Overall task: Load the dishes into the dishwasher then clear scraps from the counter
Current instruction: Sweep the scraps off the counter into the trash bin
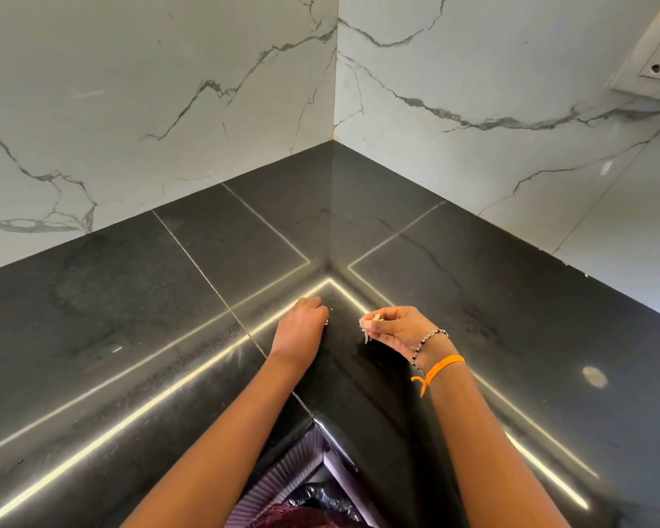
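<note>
These scraps (367, 326) look light, thin and flaky, so I'd pinch them by their edges with fingertips. My right hand (395, 329) pinches a few pale pieces just above the desk (130, 299). My left hand (302, 329) is curled on the desk; tiny specks (333, 307) lie just beside its fingers.

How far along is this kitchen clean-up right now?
No dishes show on the black counter, so loading looks done, though no dishwasher is in view. Scrap clearing is underway: the right hand pinches pale scraps, and the left hand is curled over crumbs. Left: those crumbs and a pale smudge.
</note>
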{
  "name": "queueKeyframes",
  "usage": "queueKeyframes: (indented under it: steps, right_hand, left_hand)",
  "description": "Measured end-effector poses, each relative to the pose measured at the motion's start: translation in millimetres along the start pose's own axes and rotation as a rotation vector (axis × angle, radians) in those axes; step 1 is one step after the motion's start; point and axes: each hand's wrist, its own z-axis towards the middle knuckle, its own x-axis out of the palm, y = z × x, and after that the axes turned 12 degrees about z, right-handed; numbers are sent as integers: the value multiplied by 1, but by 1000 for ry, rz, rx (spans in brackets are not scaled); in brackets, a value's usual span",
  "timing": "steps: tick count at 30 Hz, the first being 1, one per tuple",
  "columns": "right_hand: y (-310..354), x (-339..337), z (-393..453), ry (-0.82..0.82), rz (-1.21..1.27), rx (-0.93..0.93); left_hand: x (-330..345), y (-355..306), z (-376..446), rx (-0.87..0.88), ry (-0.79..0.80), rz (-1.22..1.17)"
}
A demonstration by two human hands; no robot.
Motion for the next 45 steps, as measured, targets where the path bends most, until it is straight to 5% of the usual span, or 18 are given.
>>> queueKeyframes:
  steps: [3,9,16,30,39,45]
  right_hand:
    - [-1,-2,-5,24,24,32]
    - [-11,-4,-18,72,92,69]
    - [-38,13,-68,109,129,56]
    - [-212,25,-165,39,356,204]
    - [-378,-74,-98,-79,505,430]
    - [-494,-139,-30,-179,354,522]
  left_hand:
    - [-6,-4,7,-156,-2,-143]
    - [-5,-1,5,-734,-76,-999]
    - [-27,-14,-61,-773,15,-1674]
    - [22,-13,-236,-724,329,-1565]
    - [223,-31,-282,-986,584,-1471]
    - [375,-27,-304,-1019,654,-1341]
